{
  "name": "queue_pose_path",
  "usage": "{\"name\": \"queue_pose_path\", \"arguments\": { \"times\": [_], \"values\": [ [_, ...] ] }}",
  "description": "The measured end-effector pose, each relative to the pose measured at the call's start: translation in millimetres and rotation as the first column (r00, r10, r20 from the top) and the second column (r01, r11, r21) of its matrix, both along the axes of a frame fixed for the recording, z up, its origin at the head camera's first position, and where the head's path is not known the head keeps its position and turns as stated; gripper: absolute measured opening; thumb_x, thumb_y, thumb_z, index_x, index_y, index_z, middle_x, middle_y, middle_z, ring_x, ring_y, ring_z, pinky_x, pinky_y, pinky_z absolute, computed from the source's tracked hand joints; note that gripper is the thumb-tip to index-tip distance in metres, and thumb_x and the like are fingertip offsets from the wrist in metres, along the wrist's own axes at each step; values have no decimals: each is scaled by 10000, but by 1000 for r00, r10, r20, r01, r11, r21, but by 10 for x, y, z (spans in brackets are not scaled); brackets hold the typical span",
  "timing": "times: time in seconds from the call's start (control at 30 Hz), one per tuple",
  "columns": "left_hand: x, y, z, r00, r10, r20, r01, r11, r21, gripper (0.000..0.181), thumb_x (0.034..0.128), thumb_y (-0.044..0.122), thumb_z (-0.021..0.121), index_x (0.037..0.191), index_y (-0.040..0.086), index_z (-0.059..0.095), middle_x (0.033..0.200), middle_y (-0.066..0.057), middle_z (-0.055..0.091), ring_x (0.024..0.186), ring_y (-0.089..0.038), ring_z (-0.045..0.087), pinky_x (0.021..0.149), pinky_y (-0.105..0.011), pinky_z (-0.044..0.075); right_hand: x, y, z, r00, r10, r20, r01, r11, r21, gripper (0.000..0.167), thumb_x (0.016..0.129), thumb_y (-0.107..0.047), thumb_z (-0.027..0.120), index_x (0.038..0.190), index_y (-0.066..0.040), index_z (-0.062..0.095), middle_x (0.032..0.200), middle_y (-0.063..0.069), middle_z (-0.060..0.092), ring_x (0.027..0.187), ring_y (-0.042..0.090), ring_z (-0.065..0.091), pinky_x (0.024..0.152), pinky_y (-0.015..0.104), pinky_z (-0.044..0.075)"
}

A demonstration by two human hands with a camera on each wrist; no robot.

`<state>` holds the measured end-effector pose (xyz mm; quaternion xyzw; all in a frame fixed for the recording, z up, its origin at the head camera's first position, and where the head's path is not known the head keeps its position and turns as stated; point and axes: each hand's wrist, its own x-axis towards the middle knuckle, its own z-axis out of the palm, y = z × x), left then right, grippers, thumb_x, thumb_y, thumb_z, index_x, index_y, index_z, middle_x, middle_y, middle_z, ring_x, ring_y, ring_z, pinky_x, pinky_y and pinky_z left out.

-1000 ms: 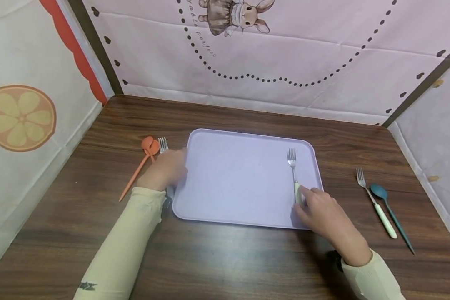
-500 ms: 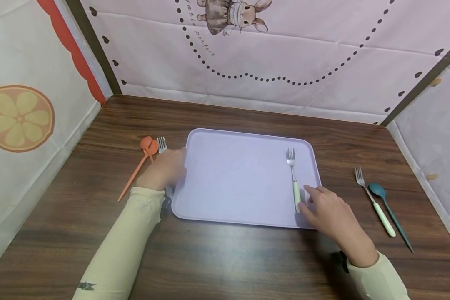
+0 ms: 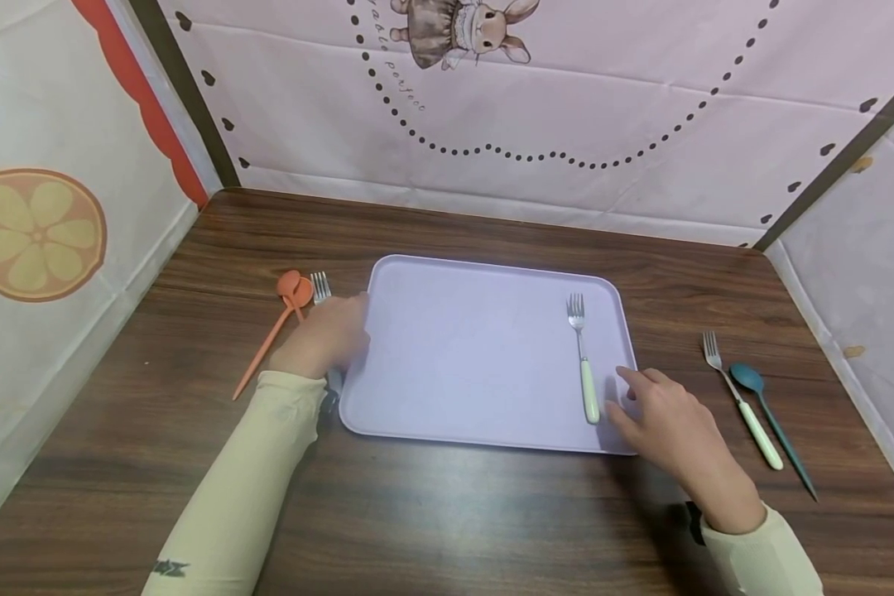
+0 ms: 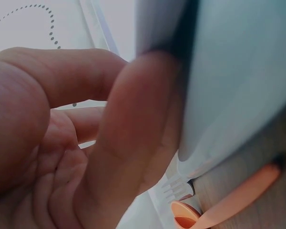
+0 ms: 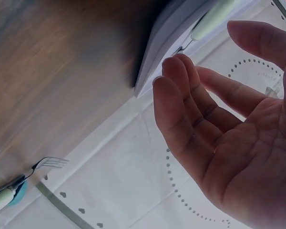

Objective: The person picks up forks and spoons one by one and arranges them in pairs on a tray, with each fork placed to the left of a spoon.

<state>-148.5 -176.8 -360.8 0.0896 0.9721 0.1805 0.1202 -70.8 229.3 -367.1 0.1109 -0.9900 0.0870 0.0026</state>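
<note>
A lavender tray [image 3: 477,364] lies on the wooden table. On its right part rests a fork [image 3: 583,356] with a pale green handle, tines toward the back. My left hand [image 3: 324,335] grips the tray's left edge; in the left wrist view its bent fingers [image 4: 128,124] meet the rim, though the contact is partly hidden. My right hand [image 3: 670,418] hovers over the tray's front right corner, just right of the fork handle. In the right wrist view the right fingers [image 5: 174,109] are loosely bent and hold nothing.
Two orange spoons [image 3: 290,288] and another fork [image 3: 320,285], partly under the left hand, lie left of the tray. To its right are a second green-handled fork [image 3: 741,406] and a teal spoon [image 3: 775,426]. Fabric walls [image 3: 566,99] border the table [image 3: 447,513].
My right hand has let go of the fork's handle and moved a little to the right. The fork stays on the tray, and the left hand keeps its place.
</note>
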Motion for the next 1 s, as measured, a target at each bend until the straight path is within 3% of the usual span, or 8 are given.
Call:
{"name": "queue_pose_path", "arguments": {
  "times": [0.4, 0.67, 1.0],
  "values": [
    [0, 10, -6, 1000, -2, 3, 2, 1000, -10, 429, 904, -23, 511, 1315, -144, 478, 888, -213, 569, 758, -336, 576, 585, -369, 479, 22, 111, -27, 998, -25, -63, 23, 1000, -20, 453, 870, -233, 729, 1227, 39, 666, 928, 127, 665, 745, 304, 644, 564, 503, 503],
    [-3, 7, -9, 1000, 0, -1, 0, 1000, -11, 322, 902, -22, 516, 1209, -117, 521, 847, -196, 563, 747, -333, 573, 586, -371, 477, 32, 167, -31, 997, -39, -69, 37, 999, -23, 454, 861, -218, 737, 1212, 60, 663, 935, 153, 668, 735, 291, 637, 548, 475, 499],
    [-12, 5, -34, 1000, -6, -11, 6, 1000, -18, 381, 910, -16, 527, 1274, -128, 505, 883, -208, 579, 768, -340, 584, 601, -378, 498, 54, 220, -44, 996, -50, -76, 47, 998, -29, 452, 859, -215, 740, 1207, 62, 660, 957, 159, 679, 753, 299, 642, 538, 444, 492]
  ]
}}
